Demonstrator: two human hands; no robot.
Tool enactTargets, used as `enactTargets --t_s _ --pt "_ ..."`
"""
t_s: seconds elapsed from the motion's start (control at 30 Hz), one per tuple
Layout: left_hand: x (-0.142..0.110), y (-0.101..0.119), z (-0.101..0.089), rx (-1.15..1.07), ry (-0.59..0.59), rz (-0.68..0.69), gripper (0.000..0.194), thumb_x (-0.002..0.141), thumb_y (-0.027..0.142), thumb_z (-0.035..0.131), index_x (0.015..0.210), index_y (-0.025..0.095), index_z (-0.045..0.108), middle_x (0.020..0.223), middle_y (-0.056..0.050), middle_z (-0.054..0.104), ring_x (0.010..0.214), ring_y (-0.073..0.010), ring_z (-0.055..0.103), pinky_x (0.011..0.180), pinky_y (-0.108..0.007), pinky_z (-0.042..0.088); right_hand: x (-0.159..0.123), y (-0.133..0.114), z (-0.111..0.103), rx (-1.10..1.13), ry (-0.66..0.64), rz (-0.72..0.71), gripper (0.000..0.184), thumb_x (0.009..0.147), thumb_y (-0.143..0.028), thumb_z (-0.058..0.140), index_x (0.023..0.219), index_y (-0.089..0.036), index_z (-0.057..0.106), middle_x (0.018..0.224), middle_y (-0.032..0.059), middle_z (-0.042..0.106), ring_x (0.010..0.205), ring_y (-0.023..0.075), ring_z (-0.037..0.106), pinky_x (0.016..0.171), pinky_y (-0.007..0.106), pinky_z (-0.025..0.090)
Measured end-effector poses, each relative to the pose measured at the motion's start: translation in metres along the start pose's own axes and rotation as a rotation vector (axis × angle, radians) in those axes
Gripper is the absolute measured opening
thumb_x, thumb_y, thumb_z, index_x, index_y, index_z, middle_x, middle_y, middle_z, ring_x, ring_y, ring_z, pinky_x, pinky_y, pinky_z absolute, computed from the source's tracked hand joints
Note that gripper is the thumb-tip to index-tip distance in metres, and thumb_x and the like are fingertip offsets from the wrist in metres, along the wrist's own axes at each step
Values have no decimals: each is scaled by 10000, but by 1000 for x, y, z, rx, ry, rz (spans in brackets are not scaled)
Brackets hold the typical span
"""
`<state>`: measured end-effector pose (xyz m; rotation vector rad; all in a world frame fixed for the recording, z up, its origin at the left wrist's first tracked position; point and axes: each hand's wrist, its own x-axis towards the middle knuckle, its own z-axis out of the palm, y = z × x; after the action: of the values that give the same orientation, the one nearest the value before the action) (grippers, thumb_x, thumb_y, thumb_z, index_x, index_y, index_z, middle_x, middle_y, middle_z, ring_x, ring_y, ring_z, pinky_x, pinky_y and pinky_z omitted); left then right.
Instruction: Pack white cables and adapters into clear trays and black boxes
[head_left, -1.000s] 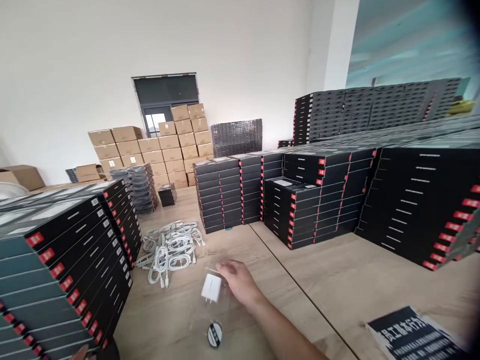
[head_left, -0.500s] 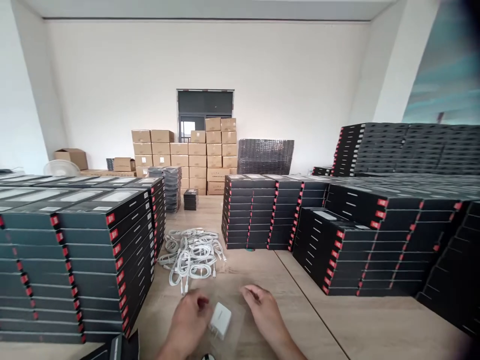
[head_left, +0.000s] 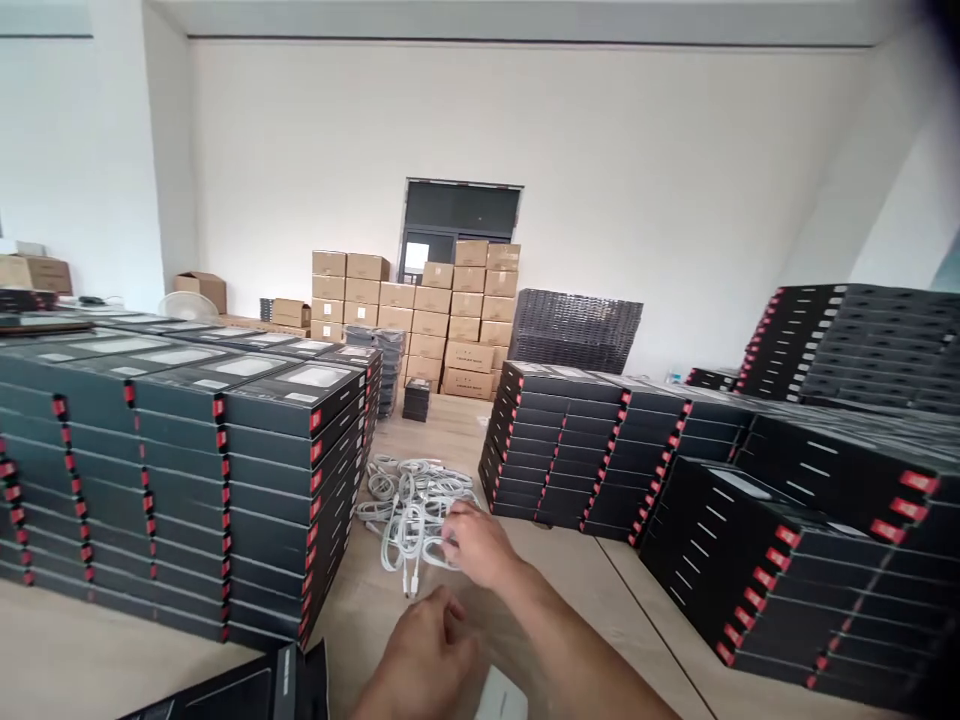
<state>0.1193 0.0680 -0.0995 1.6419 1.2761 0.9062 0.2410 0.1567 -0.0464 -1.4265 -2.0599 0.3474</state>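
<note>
My right hand (head_left: 478, 545) reaches forward to a loose pile of coiled white charging cables (head_left: 409, 500). Its fingers are bent down onto a cable at the pile's right side; the fingertips are partly hidden. Closer to me, my left hand (head_left: 431, 655) is curled, thumb and fingers drawn together; whatever is between them is hidden. A white plug-in charger (head_left: 501, 697) lies on the table just right of my left hand, cut off by the bottom edge of the view.
Tall stacks of flat black boxes (head_left: 270, 480) rise on the left, with more black boxes (head_left: 577, 440) to the right. An open black box (head_left: 247, 690) lies at the lower left. Brown cartons (head_left: 435, 320) are piled by the far wall.
My right hand has moved forward and left from beside the charger to the cable pile. My left hand stays near the charger. The view has turned left, so things sit further right.
</note>
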Motion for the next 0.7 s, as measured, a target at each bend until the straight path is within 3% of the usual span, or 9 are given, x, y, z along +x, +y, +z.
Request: enactTargets --t_s 0.1,0.17,0.23,0.33,0.4,0.5,0.6,0.7 --pt "6 -7 0 -111 70 -16 333 751 266 560 1062 154 606 963 -70 661 804 -191 588 763 -293 421 -6 5 -27 29 1 80 116 627 -129 648 563 -226 656 645 0 645 696 185 569 683 273 400" --pt "9 -12 1 -197 121 -38 524 778 248 527 1288 148 462 1217 -113 583 915 -177 593 842 -279 425 -14 9 -46 88 8 143 103 677 -202 596 592 -220 651 576 -6 618 621 175 554 596 256 382" --pt "10 -14 0 -273 150 -60 622 801 247 500 1390 148 328 1318 -139 511 941 -166 595 842 -272 438 -25 13 -60 165 6 194 164 722 -275 546 615 -206 650 534 -11 587 556 163 535 529 245 361" --pt "10 -9 -2 -350 155 -41 492 828 322 499 1282 139 456 1211 -134 576 924 -184 598 817 -286 452 -50 14 -64 299 27 261 256 786 -398 519 750 -198 675 550 -13 575 515 149 522 481 230 352" --pt "8 0 -3 -387 128 16 364 844 406 497 1084 147 585 1051 -99 640 912 -197 591 821 -296 452 -69 11 -55 521 79 342 301 790 -483 572 857 -208 673 599 -11 589 512 139 521 459 216 351" --pt "2 15 -4 -438 54 116 339 832 486 527 905 172 633 887 -45 659 841 -186 578 764 -277 454 -97 1 -34 838 107 374 383 726 -555 692 886 -209 666 643 -1 602 487 125 498 413 204 340" --pt "-5 26 -3 -507 25 216 299 830 474 555 824 179 602 768 -6 604 739 -157 533 694 -253 434 -114 -10 -22 820 28 274 401 719 -577 710 832 -196 659 661 10 609 510 140 507 420 224 393" --pt "-11 29 -4 -538 -6 212 303 853 476 524 764 188 550 695 20 540 655 -135 486 630 -241 411 -119 -15 -26 741 60 224 365 752 -551 698 805 -190 670 738 35 647 671 192 586 601 279 491"
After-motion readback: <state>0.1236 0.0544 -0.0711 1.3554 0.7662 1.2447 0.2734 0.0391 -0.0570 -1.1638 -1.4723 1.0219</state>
